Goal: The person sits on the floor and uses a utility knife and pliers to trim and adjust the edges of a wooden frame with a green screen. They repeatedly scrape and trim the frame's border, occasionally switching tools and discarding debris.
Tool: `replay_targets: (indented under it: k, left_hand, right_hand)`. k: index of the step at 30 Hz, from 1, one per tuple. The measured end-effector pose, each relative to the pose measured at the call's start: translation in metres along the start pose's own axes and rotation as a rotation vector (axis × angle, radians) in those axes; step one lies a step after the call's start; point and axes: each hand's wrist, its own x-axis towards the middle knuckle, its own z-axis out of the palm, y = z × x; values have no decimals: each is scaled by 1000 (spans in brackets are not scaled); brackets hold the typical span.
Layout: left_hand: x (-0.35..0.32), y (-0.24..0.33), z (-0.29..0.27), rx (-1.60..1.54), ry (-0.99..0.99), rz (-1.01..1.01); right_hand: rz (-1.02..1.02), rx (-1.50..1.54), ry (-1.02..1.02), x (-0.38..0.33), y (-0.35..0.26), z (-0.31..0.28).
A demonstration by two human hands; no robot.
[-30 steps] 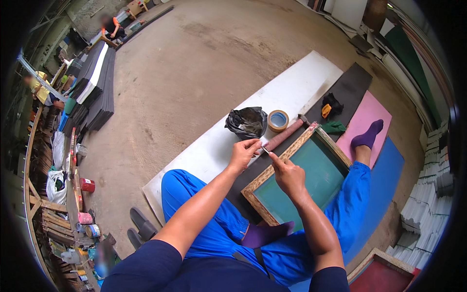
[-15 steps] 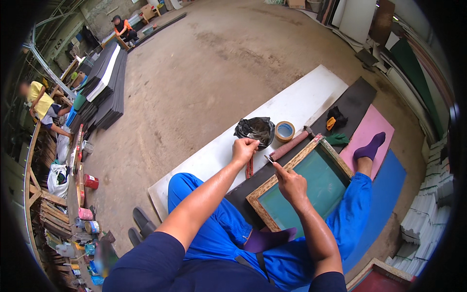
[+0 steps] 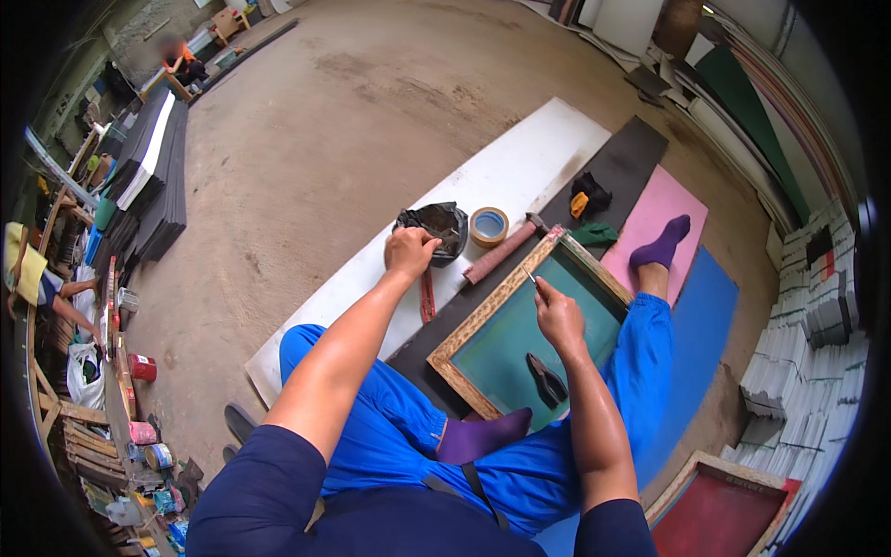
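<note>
My left hand (image 3: 408, 252) is closed in a pinch at the near rim of a container lined with black plastic (image 3: 449, 221); whatever its fingertips hold is too small to make out. My right hand (image 3: 561, 314) grips a thin metal tool (image 3: 530, 276), its tip pointing up and left over a wooden frame (image 3: 453, 351) with green mesh (image 3: 501, 381). Dark pliers (image 3: 548, 379) lie on the mesh near my right forearm. Beside the container are a roll of brown tape (image 3: 489, 221) and a hammer (image 3: 501, 253) with a wrapped, reddish handle. A red-handled tool (image 3: 427, 297) lies below the container.
White (image 3: 325, 320), black (image 3: 636, 153), pink (image 3: 682, 204) and blue (image 3: 705, 297) sheets lie under and around my legs. A black-and-yellow bundle (image 3: 589, 197) and green cloth (image 3: 596, 234) sit beyond the frame. A red-meshed frame (image 3: 715, 511) is at lower right. Two people are at far left.
My left hand has moved down to the container's rim. My right hand has shifted away from the hammer and over the mesh. The pliers now show on the mesh. The whole view has turned.
</note>
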Motion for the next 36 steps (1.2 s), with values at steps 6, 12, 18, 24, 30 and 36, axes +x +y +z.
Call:
replay_targets:
  k: [6, 12, 18, 24, 30, 36]
  left_hand:
    - [-71, -10, 18, 13, 9, 278]
    - [-158, 2, 45, -16, -309, 155]
    - [-186, 9, 53, -35, -355, 41]
    - [-188, 7, 59, -46, -336, 31]
    - [-187, 7, 59, -35, -327, 54]
    - [-184, 6, 58, -24, -331, 93]
  right_hand:
    - [75, -90, -128, -1, 12, 14]
    - [69, -124, -108, -4, 19, 29]
    - [106, -136, -77, 0, 20, 33]
    - [120, -139, -57, 8, 24, 37]
    - [75, -161, -50, 10, 21, 36]
    - [94, -208, -96, 13, 15, 32]
